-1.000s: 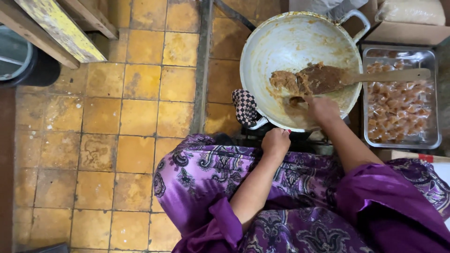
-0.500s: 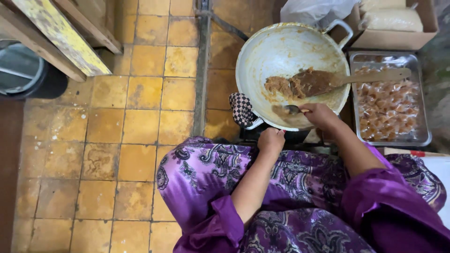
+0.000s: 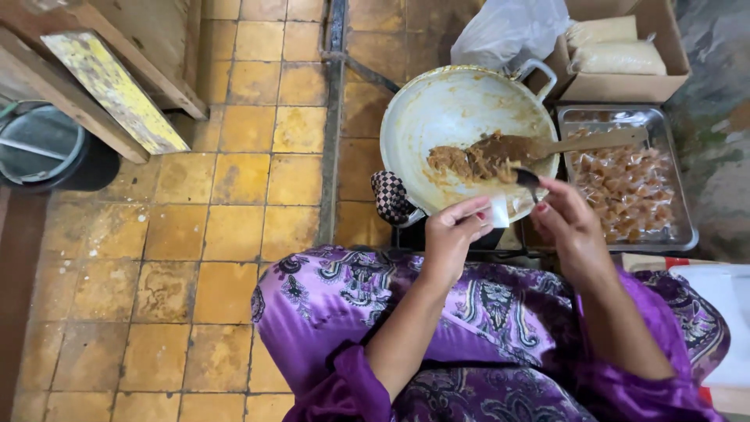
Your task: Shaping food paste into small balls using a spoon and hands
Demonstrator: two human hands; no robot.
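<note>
My left hand (image 3: 455, 234) holds a small white wrapper (image 3: 500, 211) over the near rim of a big white wok (image 3: 437, 117). My right hand (image 3: 569, 227) grips a small spoon (image 3: 527, 178) whose dark bowl hovers just above the wrapper. Inside the wok lies a mound of brown sticky paste (image 3: 469, 160), with a wooden spatula (image 3: 594, 142) resting in it. A checked cloth (image 3: 391, 197) wraps the wok's near handle.
A metal tray (image 3: 670, 234) of several wrapped brown sweets sits right of the wok. Behind it stand a cardboard box (image 3: 625, 82) with packets and a plastic bag (image 3: 508, 31). Wooden planks (image 3: 117, 86) and a dark bucket (image 3: 47, 148) lie at left on the yellow tiled floor.
My right hand lifted the spoon out of the paste and drew it back. My left hand rose from my lap, bringing the wrapper up to the wok's rim.
</note>
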